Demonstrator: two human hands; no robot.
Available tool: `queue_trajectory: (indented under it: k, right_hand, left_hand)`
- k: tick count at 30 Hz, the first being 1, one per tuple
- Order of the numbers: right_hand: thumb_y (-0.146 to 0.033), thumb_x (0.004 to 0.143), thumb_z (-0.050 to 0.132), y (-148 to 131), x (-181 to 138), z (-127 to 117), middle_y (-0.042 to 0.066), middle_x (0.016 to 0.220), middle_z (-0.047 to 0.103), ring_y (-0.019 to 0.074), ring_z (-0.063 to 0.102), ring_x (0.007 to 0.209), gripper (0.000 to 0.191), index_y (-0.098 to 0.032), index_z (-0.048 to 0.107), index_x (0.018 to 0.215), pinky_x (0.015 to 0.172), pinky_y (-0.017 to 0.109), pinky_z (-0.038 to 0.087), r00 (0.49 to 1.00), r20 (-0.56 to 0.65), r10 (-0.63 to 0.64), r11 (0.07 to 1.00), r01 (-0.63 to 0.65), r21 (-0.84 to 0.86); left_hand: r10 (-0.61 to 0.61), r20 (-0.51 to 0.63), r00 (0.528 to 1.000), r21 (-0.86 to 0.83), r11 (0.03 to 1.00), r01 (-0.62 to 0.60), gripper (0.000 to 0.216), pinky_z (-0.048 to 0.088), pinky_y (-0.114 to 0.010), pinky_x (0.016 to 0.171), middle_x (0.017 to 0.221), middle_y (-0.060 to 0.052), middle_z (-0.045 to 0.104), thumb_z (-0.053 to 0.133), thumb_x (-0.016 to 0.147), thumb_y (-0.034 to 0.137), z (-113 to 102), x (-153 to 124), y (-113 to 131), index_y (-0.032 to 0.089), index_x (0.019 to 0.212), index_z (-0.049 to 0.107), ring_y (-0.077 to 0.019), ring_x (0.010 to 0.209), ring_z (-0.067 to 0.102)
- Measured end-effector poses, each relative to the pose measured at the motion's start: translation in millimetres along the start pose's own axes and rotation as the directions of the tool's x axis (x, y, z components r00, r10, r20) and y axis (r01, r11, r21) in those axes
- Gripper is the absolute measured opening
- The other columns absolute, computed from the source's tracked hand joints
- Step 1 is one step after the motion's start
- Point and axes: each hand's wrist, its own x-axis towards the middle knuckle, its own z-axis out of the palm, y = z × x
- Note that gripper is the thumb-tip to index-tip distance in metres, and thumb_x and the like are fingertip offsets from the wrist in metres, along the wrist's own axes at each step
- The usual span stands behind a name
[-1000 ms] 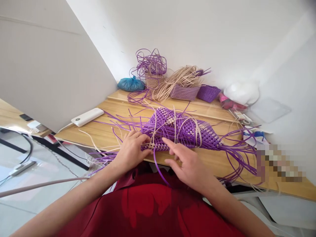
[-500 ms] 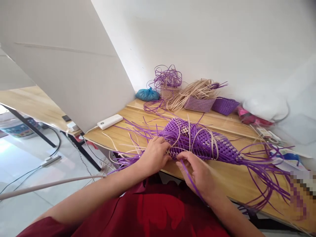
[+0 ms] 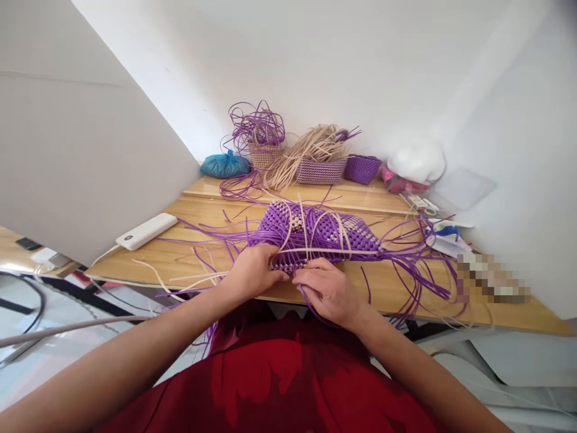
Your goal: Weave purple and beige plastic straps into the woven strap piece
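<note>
A half-woven purple and beige piece point(image 3: 360, 236) lies on the wooden table in front of me, long loose strips fanning out from both ends. My left hand point(image 3: 256, 270) is closed on its near left edge, thumb and fingers gripping the weave. Close beside it, my right hand point(image 3: 329, 290) pinches a purple strip point(image 3: 311, 304) that hangs down toward my lap. A beige strip point(image 3: 324, 251) runs sideways across the weave just above the right hand. My fingers hide part of the near edge.
Behind the weave stand a beige basket point(image 3: 265, 156) with tangled purple strips, a lilac basket point(image 3: 321, 171) heaped with beige strips, and a small purple basket point(image 3: 362, 169). A blue bag point(image 3: 225, 164) sits at the left, a white power bank point(image 3: 146, 231) nearer, a white bag point(image 3: 415, 160) at the right.
The camera view has swung right, so everything appears further left. My right hand has turned palm-down and lies near the weave's edge, still pinching the purple strip. The left keeps its grip.
</note>
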Motion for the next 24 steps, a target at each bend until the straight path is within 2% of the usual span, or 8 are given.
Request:
queue_trajectory:
  k: [3, 6, 9, 11, 13, 16, 19, 24]
  right_hand:
    - [-0.009, 0.09, 0.054, -12, 0, -7, 0.004, 0.102, 0.075, 0.0173, 0.066, 0.098, 0.024, -0.021, 0.07, 0.103, 0.09, 0.031, 0.054, 0.985, 0.031, 0.173, 0.976, -0.175, 0.129]
    - [-0.018, 0.088, 0.063, -24, 0, -12, 0.001, 0.091, 0.074, 0.014, 0.068, 0.081, 0.011, -0.021, 0.07, 0.096, 0.077, 0.025, 0.053, 0.906, 0.087, 0.415, 0.876, -0.424, 0.232]
    - [-0.018, 0.089, 0.061, -22, 2, -13, -0.002, 0.078, 0.07, 0.0128, 0.065, 0.07, 0.006, -0.02, 0.066, 0.086, 0.07, 0.024, 0.05, 0.85, 0.054, 0.524, 0.823, -0.522, 0.223]
    - [-0.014, 0.091, 0.055, -15, 6, -15, -0.002, 0.078, 0.069, 0.013, 0.064, 0.07, 0.012, -0.02, 0.065, 0.087, 0.071, 0.025, 0.049, 0.863, -0.019, 0.505, 0.852, -0.495, 0.171]
    - [-0.011, 0.091, 0.053, -7, 14, -18, 0.001, 0.084, 0.07, 0.015, 0.065, 0.077, 0.015, -0.02, 0.065, 0.089, 0.076, 0.028, 0.049, 0.9, -0.104, 0.424, 0.906, -0.421, 0.051]
    - [-0.011, 0.091, 0.055, 1, 28, -26, 0.005, 0.093, 0.071, 0.0183, 0.064, 0.09, 0.015, -0.02, 0.068, 0.09, 0.085, 0.031, 0.048, 0.944, -0.122, 0.307, 0.937, -0.322, -0.133]
    - [-0.018, 0.09, 0.063, 6, 42, -33, 0.002, 0.09, 0.073, 0.0172, 0.065, 0.086, 0.009, -0.021, 0.07, 0.087, 0.083, 0.03, 0.047, 0.943, -0.086, 0.32, 0.93, -0.33, -0.159]
    - [-0.023, 0.086, 0.067, 16, 66, -34, 0.002, 0.083, 0.073, 0.0174, 0.063, 0.08, 0.008, -0.022, 0.072, 0.08, 0.075, 0.03, 0.045, 0.924, -0.08, 0.374, 0.879, -0.381, -0.285]
  left_hand:
    - [0.02, -0.049, 0.999, -0.065, 0.998, -0.023, 0.015, 0.044, -0.031, 0.075, 0.092, -0.004, 0.069, 0.072, 0.076, 0.028, 5, 2, 2, 0.02, 0.088, 0.066, -0.0226, 0.087, 0.063]
    - [-0.03, -0.06, 0.998, -0.14, 0.99, 0.022, 0.027, 0.046, -0.033, 0.08, 0.096, -0.004, 0.071, 0.071, 0.074, 0.024, 9, 0, 4, 0.021, 0.101, 0.065, -0.024, 0.091, 0.064]
    - [-0.052, -0.057, 0.997, -0.157, 0.987, 0.042, 0.028, 0.045, -0.033, 0.076, 0.091, -0.004, 0.07, 0.069, 0.073, 0.024, 10, 0, 6, 0.019, 0.1, 0.062, -0.0235, 0.086, 0.064]
    - [-0.051, 0.013, 0.999, -0.225, 0.973, 0.052, 0.025, 0.045, -0.031, 0.073, 0.086, -0.002, 0.069, 0.068, 0.072, 0.025, 10, 4, 6, 0.019, 0.096, 0.063, -0.0215, 0.08, 0.062]
    - [-0.049, 0.104, 0.993, -0.318, 0.945, 0.08, 0.024, 0.045, -0.03, 0.071, 0.082, -0.001, 0.069, 0.068, 0.07, 0.025, 11, 10, 5, 0.017, 0.092, 0.066, -0.0199, 0.076, 0.062]
    - [-0.061, 0.138, 0.989, -0.438, 0.891, 0.116, 0.028, 0.044, -0.028, 0.066, 0.077, 0.0, 0.068, 0.073, 0.067, 0.032, 15, 21, 1, 0.015, 0.09, 0.069, -0.0183, 0.071, 0.06]
    - [-0.072, 0.148, 0.986, -0.599, 0.787, 0.147, 0.033, 0.045, -0.028, 0.065, 0.075, 0.0, 0.069, 0.078, 0.064, 0.037, 17, 27, -2, 0.014, 0.088, 0.072, -0.0167, 0.068, 0.06]
    - [-0.031, 0.185, 0.982, -0.786, 0.595, 0.167, 0.029, 0.05, -0.031, 0.08, 0.084, -0.003, 0.075, 0.08, 0.063, 0.03, 9, 30, -4, 0.015, 0.087, 0.077, -0.0181, 0.078, 0.065]
